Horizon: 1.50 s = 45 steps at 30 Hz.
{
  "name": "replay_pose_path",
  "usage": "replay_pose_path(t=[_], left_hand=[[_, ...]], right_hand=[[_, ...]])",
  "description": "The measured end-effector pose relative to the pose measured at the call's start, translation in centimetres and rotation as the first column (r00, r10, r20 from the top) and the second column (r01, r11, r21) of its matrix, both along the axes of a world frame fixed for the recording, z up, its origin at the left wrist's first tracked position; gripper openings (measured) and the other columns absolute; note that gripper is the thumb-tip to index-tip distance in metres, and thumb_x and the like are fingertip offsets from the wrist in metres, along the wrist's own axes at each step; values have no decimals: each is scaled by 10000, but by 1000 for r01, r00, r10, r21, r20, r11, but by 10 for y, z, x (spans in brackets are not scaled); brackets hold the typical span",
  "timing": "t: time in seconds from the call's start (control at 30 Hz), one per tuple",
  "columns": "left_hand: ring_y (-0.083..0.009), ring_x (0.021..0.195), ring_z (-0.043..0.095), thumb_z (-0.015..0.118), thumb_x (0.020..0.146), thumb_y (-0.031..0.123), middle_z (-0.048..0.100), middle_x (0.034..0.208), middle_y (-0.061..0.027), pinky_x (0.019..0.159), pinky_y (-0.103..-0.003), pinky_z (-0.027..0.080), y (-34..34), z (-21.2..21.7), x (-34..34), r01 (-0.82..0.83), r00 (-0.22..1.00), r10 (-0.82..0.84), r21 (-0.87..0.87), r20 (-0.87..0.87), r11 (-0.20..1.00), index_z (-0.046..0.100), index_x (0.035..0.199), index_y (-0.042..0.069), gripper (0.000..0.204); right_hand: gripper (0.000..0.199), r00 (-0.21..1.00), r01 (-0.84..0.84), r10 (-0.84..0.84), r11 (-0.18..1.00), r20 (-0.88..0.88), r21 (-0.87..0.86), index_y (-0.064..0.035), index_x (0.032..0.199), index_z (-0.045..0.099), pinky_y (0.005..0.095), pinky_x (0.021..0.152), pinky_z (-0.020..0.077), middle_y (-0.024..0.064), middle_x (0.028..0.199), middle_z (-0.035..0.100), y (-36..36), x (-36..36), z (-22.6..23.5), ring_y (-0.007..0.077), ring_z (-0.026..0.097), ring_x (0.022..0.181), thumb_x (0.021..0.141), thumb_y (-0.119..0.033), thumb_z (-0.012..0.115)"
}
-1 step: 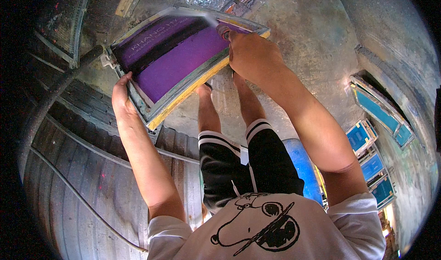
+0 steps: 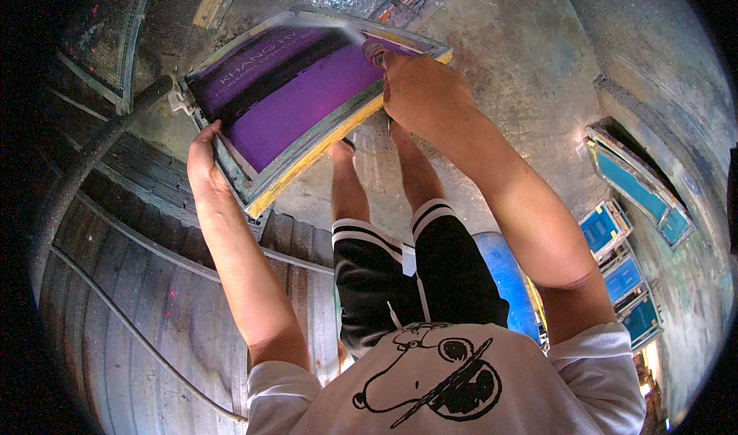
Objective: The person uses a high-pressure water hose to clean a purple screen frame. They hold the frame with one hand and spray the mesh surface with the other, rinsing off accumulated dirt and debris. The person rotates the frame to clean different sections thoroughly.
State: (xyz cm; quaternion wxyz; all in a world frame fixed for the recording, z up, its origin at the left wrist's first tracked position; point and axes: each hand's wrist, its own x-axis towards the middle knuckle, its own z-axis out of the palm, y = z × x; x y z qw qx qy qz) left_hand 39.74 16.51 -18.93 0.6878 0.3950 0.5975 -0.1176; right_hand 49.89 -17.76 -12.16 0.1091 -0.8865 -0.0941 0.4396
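Note:
A framed printing screen (image 2: pixel 307 108) with purple mesh, a dark band and pale lettering is held up tilted before me. Its near rail is yellow and worn. My left hand (image 2: pixel 206 154) grips the left edge of the frame, thumb on the inner side. Over the right end of the screen, my right hand (image 2: pixel 427 89) is closed round a hose nozzle (image 2: pixel 374 53), mostly hidden by the fingers. A pale streak, like spray, runs from the nozzle toward the far rail. Whether the right hand also touches the frame cannot be made out.
A pale clip-like piece (image 2: pixel 181 99) sits at the frame's left corner. Corrugated metal sheeting (image 2: pixel 138 304) and a curved pipe (image 2: pixel 92 154) lie left. Below my right arm stands a blue drum (image 2: pixel 503 281). More blue screens (image 2: pixel 638 181) lean along the right wall. The concrete floor (image 2: pixel 515 127) looks wet.

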Motion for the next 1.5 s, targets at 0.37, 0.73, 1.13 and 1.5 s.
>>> replay_pose_path(t=[0.37,0.73,1.13,1.5], left_hand=[[-319,692,690,559,955,86,690,870,-163,699,-441,627,-10,6,6,-64,996,63,-16,-62,998,588,1069,-6,149],[-320,687,689,566,950,89,689,863,-161,694,-436,630,-9,6,5,-65,998,63,-53,-29,997,580,1032,8,116],[-316,741,698,551,956,78,686,918,-172,725,-433,631,-7,6,2,-35,999,35,-3,-31,999,580,1078,-15,157],[-346,819,721,520,968,68,690,997,-228,798,-454,640,-3,3,1,-4,1000,4,-8,-21,1000,568,1125,-72,216]], right_hand=[[360,999,50,-51,997,18,58,-47,1246,631,506,874,566,221,1038,719,3,-5,-3,391,701,1007,926,-181,536],[339,998,64,-64,998,20,13,-36,1230,622,512,825,587,235,997,722,-4,-5,-1,392,718,953,946,-197,531],[339,999,35,-35,999,2,8,-28,1230,620,494,818,596,224,1015,730,1,-3,-3,374,727,967,944,-185,526],[352,998,47,-48,998,27,42,-42,1242,616,498,850,585,217,1064,725,10,0,-7,370,716,1008,932,-194,548]])
